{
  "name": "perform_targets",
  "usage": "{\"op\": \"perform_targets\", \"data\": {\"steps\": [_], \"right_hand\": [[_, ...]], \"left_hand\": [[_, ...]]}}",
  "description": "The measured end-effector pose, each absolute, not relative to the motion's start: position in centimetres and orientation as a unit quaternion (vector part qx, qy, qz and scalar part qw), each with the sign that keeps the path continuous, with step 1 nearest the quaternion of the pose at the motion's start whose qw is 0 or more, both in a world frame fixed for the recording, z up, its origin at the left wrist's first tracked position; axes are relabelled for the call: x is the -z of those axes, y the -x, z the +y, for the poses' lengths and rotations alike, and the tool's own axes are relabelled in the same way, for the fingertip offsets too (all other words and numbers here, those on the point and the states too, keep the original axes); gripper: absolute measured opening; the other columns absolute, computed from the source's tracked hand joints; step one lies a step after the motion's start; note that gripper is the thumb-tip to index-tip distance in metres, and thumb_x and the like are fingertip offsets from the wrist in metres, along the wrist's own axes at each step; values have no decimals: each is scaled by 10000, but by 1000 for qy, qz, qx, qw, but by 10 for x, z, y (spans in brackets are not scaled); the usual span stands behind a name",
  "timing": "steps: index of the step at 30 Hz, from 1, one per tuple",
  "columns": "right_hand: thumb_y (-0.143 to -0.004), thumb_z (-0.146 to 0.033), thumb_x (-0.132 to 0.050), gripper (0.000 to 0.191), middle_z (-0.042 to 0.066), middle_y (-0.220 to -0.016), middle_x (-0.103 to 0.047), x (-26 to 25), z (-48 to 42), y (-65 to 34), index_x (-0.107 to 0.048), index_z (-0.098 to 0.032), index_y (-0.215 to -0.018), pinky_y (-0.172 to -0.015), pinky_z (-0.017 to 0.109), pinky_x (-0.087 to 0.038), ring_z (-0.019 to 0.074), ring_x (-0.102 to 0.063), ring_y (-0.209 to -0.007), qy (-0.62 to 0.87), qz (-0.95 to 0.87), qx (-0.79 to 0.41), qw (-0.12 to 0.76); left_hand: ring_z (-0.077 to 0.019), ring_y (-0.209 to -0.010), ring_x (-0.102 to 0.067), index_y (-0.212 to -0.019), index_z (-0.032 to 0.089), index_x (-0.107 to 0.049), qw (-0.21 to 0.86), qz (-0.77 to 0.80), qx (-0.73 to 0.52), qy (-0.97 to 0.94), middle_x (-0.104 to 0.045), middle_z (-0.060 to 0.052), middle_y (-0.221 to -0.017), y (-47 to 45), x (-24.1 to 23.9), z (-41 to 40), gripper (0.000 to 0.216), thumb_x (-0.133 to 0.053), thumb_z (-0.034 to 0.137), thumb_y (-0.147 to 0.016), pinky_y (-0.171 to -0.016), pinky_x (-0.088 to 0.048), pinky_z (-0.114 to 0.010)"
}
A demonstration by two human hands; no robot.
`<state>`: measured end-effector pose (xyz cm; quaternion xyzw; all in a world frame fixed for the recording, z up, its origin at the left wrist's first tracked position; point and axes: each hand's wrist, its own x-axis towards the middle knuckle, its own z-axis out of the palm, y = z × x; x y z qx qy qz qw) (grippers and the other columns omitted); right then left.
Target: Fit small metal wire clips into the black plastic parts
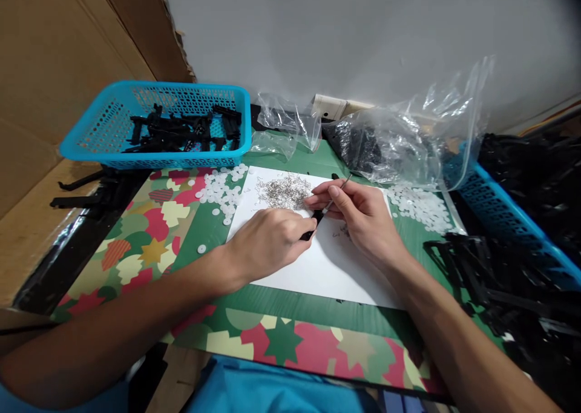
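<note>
A small black piece (310,234) and a thin rod (347,181) are held over white paper (295,284), between the hands. Whether the two are one item cannot be told, since the join is partly covered by fingers.

The black piece is gripped in the curled left hand (275,237), thumb side toward the right. The thin rod is pinched between thumb and fingertips of the right hand (365,213), its tip pointed far and right. The remaining right fingers are loosely bent beneath it.

Handling, judged by look: both light; black piece probably stiff plastic, rod probably stiff metal, smooth, likely to roll if pinched loosely. Best hold: black piece around its thicker body, rod at mid-length. Breakage seems unlikely.

Relative to the hands: black piece at the right side of the left hand, rod at the left and far side of the right hand; hands near each other. A pile of small metal pieces (285,190) is seen just beyond the left hand on the paper. White discs (222,190) are scattered left of the paper; a blue basket (158,157) is placed far left.
</note>
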<state>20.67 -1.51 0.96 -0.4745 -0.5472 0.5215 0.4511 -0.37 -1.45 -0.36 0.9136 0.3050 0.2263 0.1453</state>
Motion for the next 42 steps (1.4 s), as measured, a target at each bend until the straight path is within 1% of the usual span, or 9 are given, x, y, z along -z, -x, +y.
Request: {"op": "perform_targets", "data": {"steps": [10, 17, 23, 27, 31, 34, 37, 39, 42], "right_hand": [[-1047, -511, -631, 334, 116, -1067, -818, -6, -18, -204, -745, -198, -1046, -934, 409, -641, 253, -795, -1010, 472, -545, -518, 460], [-1060, -501, -609, 323, 106, -1068, -818, -2, -22, -203, -768, -220, -1041, -959, 431, -619, 268, -789, -1012, 484, -591, -461, 452], [-1075, -482, -574, 345, 104, -1069, -821, -1, -22, -202, -778, -206, -1043, -974, 440, -601, 257, -782, -978, 497, -619, -411, 448], [-1074, -506, -563, 366, 117, -1106, -816, 4, -22, -202, -769, -203, -1078, -978, 440, -595, 260, -772, -1007, 496, -610, -431, 443], [-1084, -501, -547, 349, 114, -1116, -802, 1, -20, -204, -732, -206, -1106, -982, 433, -584, 260, -764, -1038, 485, -584, -439, 481], [-1116, -438, -489, 308, 89, -1076, -776, -12, -21, -212, -711, -228, -1151, -956, 413, -563, 241, -741, -1004, 488, -636, -345, 488], [-1137, -312, -410, 304, 98, -1085, -708, -29, -26, -222, -684, -247, -1250, -894, 407, -540, 238, -675, -996, 476, -746, -203, 418], [-1121, -270, -441, 289, 124, -1149, -661, -37, -32, -225, -669, -244, -1297, -902, 429, -525, 261, -627, -1050, 461, -805, -120, 353], [-1076, -260, -570, 220, 134, -1148, -661, -40, -43, -222, -680, -223, -1263, -884, 433, -509, 272, -598, -1015, 459, -841, -14, 285]], "left_hand": [[-180, -743, -756, -1009, 182, -807, 225, 313, -291, -876, -828, -43, -917, 5, 14, -13, 141, -693, 142, -936, -677, -548, -277], [-92, -556, -533, -923, 150, -829, 320, 346, -323, -821, -745, 5, -723, 3, 11, -13, 114, -727, 131, -877, -563, -416, -232], [-87, -553, -485, -919, 123, -843, 378, 367, -335, -782, -726, -6, -711, 0, 12, -13, 128, -729, 151, -867, -534, -386, -224], [-99, -555, -538, -949, 134, -853, 363, 377, -340, -782, -745, -7, -710, -1, 14, -13, 144, -730, 150, -876, -531, -419, -225], [-138, -611, -659, -1023, 151, -860, 341, 377, -368, -779, -829, -48, -842, -2, 8, -14, 166, -753, 169, -896, -582, -527, -256], [-171, -714, -743, -1066, 169, -855, 362, 364, -412, -753, -851, -83, -985, -4, 0, -14, 174, -783, 228, -919, -654, -601, -286], [-202, -838, -782, -1106, 196, -848, 389, 375, -448, -712, -846, -91, -1052, -5, -5, -13, 209, -793, 303, -934, -706, -636, -298], [-178, -719, -748, -1148, 195, -837, 413, 404, -456, -677, -831, -67, -883, -5, -7, -12, 260, -787, 349, -945, -619, -609, -267], [-125, -495, -596, -1246, 170, -799, 474, 420, -424, -648, -680, 11, -587, -5, -8, -13, 371, -748, 419, -976, -474, -495, -222]]}}
